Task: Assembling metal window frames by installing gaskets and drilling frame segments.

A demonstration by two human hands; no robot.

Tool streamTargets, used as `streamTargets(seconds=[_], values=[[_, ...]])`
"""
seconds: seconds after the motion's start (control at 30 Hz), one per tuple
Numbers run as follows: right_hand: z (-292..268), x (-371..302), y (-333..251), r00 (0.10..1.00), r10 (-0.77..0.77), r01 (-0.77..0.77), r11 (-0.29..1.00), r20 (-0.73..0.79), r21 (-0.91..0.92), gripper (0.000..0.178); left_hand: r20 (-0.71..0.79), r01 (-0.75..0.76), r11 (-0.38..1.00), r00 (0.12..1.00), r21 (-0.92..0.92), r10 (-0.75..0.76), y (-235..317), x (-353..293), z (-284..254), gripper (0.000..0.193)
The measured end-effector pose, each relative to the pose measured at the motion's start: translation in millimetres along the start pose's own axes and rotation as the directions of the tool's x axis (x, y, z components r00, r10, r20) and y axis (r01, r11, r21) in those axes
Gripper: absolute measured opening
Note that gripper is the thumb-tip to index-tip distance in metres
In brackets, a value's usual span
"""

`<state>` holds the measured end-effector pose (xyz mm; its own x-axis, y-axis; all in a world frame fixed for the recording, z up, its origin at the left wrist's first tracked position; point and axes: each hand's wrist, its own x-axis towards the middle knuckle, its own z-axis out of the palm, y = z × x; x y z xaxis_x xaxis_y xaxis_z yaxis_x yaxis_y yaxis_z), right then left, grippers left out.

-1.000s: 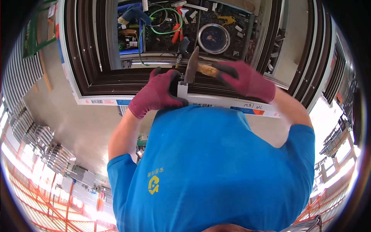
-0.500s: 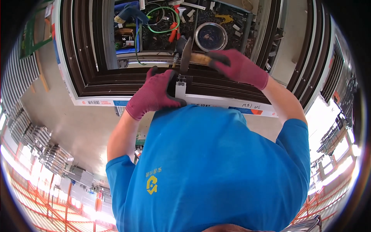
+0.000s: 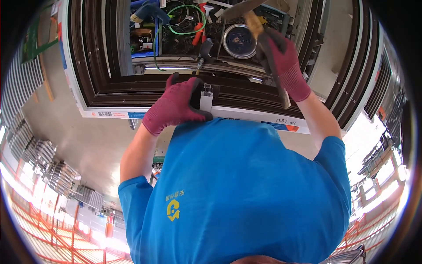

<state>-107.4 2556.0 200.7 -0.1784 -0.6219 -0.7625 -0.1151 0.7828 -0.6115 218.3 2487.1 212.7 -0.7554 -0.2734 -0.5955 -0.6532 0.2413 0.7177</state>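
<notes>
My right hand (image 3: 285, 66), in a maroon glove with dark palm, is closed around the wooden handle of a hammer (image 3: 253, 24). The hammer is raised over the far side, its metal head at the top of the view and its handle end sticking out below my fist. My left hand (image 3: 173, 105), gloved alike, rests on the near rail of a dark brown window frame (image 3: 145, 97). Its thumb and forefinger curve around the ends of a short grey metal profile piece (image 3: 205, 101) standing on that rail. The other left fingertips are partly hidden.
Beyond the rail lie a round metal tin (image 3: 239, 42), a power drill (image 3: 149, 14), a green hose (image 3: 187, 33), red-handled tools (image 3: 198, 34) and a dark air tool (image 3: 205, 49). Small dark parts litter the tray around them. Stacked metal profiles (image 3: 28, 81) lie at the left.
The hammer has risen away from the grey profile piece, up and to the right, with my right hand. My left hand has stayed in nearly the same place.
</notes>
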Motion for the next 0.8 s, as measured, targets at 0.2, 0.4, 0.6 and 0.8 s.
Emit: streamTargets(seconds=[0.2, 0.4, 0.6, 0.8], values=[[1, -5, 11, 0.873, -0.406, 0.481, 0.813, 0.271, -0.329, 0.038, 0.021, 0.025, 0.997, 0.999, 0.079, -0.027, 0, 2, 1, 0.099], [26, -12, 47, 0.793, -0.532, 0.603, 0.755, 0.297, -0.26, 0.04, 0.028, -0.034, 0.997, 0.999, 0.062, 0.032, -2, 6, 1, 0.099], [-5, -2, 0, 0.971, -0.122, 0.123, 0.992, 0.206, 0.011, 0.037, 0.029, 0.055, 0.998, 0.998, 0.038, -0.056, 7, 3, -4, 0.1], [30, -11, 13, 0.855, -0.447, 0.479, 0.875, 0.262, -0.071, 0.035, 0.007, 0.06, 0.961, 0.998, -0.271, -0.06, -1, 10, -5, 0.091]])
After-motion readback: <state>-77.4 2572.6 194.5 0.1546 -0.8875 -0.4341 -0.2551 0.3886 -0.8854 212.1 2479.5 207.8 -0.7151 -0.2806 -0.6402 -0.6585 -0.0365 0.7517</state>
